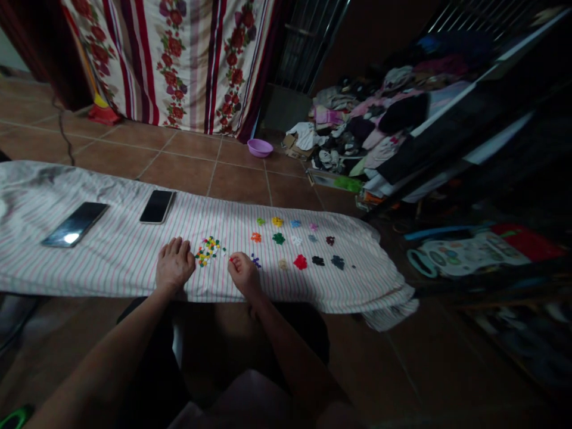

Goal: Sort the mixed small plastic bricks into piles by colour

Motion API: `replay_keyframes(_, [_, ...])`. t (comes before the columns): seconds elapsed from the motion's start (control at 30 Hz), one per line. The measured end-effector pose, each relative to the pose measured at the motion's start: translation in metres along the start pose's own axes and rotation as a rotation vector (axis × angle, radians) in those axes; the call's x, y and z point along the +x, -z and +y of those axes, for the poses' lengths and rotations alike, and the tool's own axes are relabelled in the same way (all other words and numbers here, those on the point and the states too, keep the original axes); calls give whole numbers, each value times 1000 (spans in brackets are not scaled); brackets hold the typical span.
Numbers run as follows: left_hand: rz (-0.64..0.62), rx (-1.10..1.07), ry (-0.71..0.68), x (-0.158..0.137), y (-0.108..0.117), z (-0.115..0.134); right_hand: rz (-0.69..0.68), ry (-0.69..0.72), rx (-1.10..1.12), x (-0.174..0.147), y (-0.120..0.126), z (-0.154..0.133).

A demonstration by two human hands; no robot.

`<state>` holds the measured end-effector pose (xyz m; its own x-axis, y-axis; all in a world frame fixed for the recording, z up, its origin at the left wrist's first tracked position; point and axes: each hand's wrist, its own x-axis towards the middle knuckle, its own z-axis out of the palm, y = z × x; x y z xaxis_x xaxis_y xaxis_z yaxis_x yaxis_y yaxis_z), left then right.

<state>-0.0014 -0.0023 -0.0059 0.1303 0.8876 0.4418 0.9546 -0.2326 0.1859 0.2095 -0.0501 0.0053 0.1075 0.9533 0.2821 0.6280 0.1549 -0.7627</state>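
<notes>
My left hand (175,262) lies flat on the striped cloth, its fingers stretched out beside a mixed pile of small coloured pieces (208,251). To the right of that pile, my right hand (244,273) is closed in a pinch on a small red piece (231,259). Partly behind this hand sits a little purple heap (255,260). Farther right, single-colour heaps stand in rough rows, among them orange (256,237), dark green (278,238), yellow (277,221), red (300,262) and black (318,261). The pieces are too small to tell their exact kind.
Two phones (156,207) (75,224) lie on the left part of the striped cloth (120,262). Beyond the table are a purple basin (260,148) on the tiled floor, a floral curtain (192,65) and a large heap of clothes (357,122).
</notes>
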Motion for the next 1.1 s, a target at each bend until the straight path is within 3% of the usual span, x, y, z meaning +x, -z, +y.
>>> replay_keyframes(0.23, [-3, -7, -5, -1, 2, 0, 92, -93, -6, -12, 52, 29])
replay_keyframes(0.43, [-18, -17, -5, 0, 3, 1, 293, -211, -53, -17, 113, 63])
replay_keyframes(0.57, [-20, -34, 4, -1, 3, 1, 428, -322, -138, -20, 140, 86])
replay_keyframes(0.8, [29, -53, -14, -2, -1, -1, 451, -500, -326, -25, 159, 126])
replay_keyframes(1.1, [12, -35, -13, -1, 3, 1, 405, -498, -424, -21, 159, 142])
